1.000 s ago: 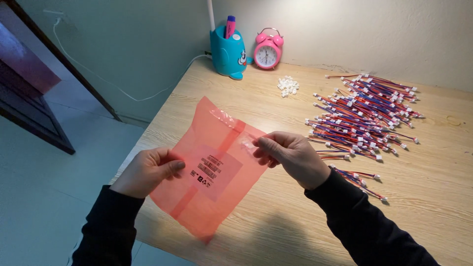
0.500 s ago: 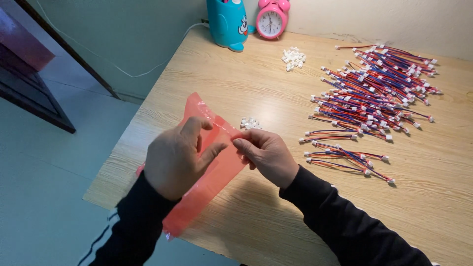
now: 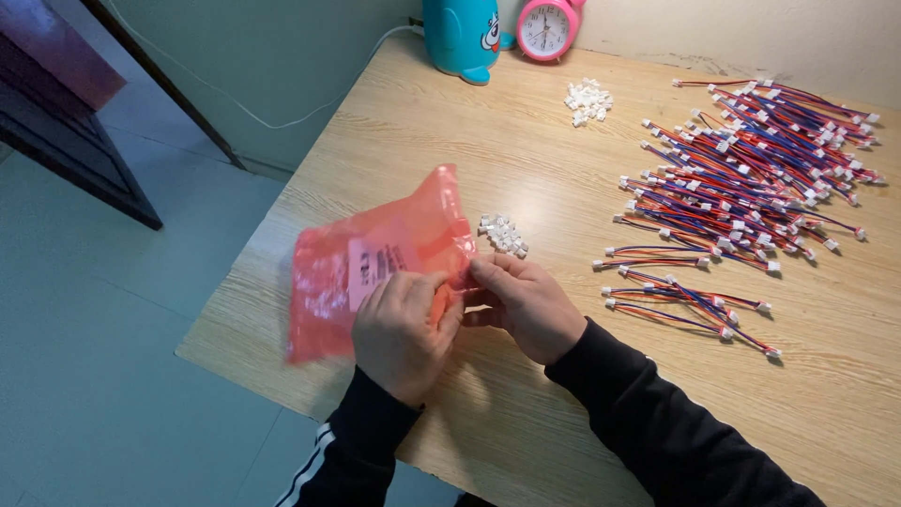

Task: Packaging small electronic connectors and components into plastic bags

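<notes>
Translucent red plastic bag (image 3: 375, 268) with a white label sits pinched at its edge in your left hand (image 3: 402, 330) and right hand (image 3: 524, 302), low over the wooden tabletop (image 3: 526, 160); small white connectors (image 3: 503, 235) lie beside it, none visibly bagged.

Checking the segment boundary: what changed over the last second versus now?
The red plastic bag, held up open and flat a second ago, has come down to the table and now lies on its side. Both hands have closed in at its mouth: left hand, right hand. A small pile of white connectors now lies beside the mouth. Wire bundles, far connector pile and clock stayed put.
</notes>
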